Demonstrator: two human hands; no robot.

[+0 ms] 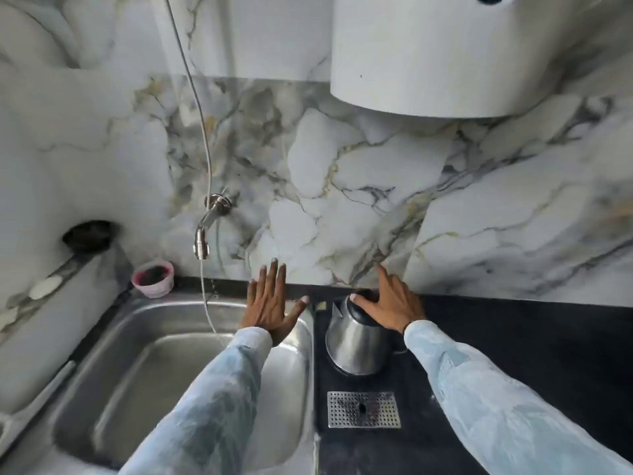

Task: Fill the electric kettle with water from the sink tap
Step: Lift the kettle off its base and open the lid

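My right hand (390,303) rests with fingers spread on the shiny steel kettle's (356,337) black lid at middle frame, and my left hand (270,303) lies flat and spread on the steel sink's (305,337) rim.

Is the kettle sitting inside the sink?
No, the kettle stands on the black counter to the right of the sink, with the right hand on its lid.

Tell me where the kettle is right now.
The kettle stands on the dark counter just right of the sink, near the marble wall, with the right hand resting on its lid.
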